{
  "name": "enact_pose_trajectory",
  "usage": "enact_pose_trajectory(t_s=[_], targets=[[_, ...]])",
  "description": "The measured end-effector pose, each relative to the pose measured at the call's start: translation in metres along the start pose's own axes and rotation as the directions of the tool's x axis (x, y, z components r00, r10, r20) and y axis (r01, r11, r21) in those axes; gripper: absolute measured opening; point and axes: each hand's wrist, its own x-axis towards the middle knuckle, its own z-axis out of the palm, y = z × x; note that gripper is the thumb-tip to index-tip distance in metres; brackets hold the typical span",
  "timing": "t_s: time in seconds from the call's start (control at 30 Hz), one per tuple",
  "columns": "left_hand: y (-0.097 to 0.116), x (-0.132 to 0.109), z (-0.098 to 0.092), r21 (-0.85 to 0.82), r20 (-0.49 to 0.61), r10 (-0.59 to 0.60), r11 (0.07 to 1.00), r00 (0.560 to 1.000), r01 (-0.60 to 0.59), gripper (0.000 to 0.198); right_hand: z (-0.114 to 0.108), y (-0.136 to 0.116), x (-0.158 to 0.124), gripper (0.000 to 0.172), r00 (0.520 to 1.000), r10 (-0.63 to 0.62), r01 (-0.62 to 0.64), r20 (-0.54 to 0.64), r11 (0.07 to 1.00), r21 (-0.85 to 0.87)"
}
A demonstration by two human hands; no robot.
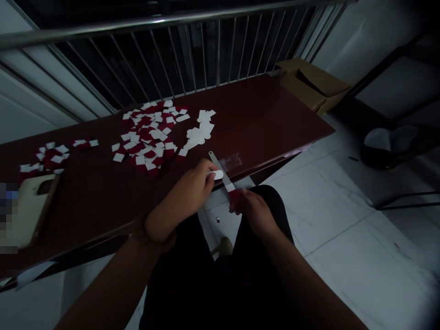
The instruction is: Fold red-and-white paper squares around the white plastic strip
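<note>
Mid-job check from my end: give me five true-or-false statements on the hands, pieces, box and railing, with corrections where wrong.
1. The left hand holds a white piece. True.
2. The right hand is empty. False: the right hand grips a red piece.
3. The red-and-white pile lies left of the all-white cluster. True.
4. The cardboard box is at the table's left end. False: the cardboard box is by the right end.
5. A metal railing runs behind the table. True.
</note>
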Motion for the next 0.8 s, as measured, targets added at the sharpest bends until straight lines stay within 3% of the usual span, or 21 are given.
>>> enact_pose_trajectory(t_s=[0.17, 0.33, 0.6, 0.7, 0.8], targets=[[-0.002, 0.017, 0.008, 0.01, 0.123, 0.085, 0.996, 0.989, -0.087, 0.02, 0.017, -0.037, -0.001, 0.04, 0.981, 0.097, -0.105, 0.171, 0.994, 0.04], [-0.014, 0.023, 0.012, 0.208, 0.152, 0.196, 0.952, 0.969, -0.225, 0.027, 0.025, -0.037, -0.001, 0.035, 0.985, 0.077, -0.087, 0.157, 0.995, 0.056], [-0.01, 0.031, 0.007, 0.353, 0.351, 0.31, 0.83, 0.884, -0.431, 0.031, 0.031, -0.036, -0.001, 0.031, 0.992, 0.056, -0.061, 0.111, 0.997, 0.041], [-0.01, 0.033, 0.007, 0.326, 0.372, 0.305, 0.842, 0.877, -0.431, 0.03, 0.033, -0.035, 0.0, 0.031, 0.994, 0.065, -0.067, 0.083, 0.998, 0.02], [-0.012, 0.034, 0.008, 0.318, 0.319, 0.238, 0.885, 0.917, -0.34, 0.031, 0.034, -0.035, 0.0, 0.03, 0.996, 0.051, -0.051, 0.072, 0.999, 0.0]])
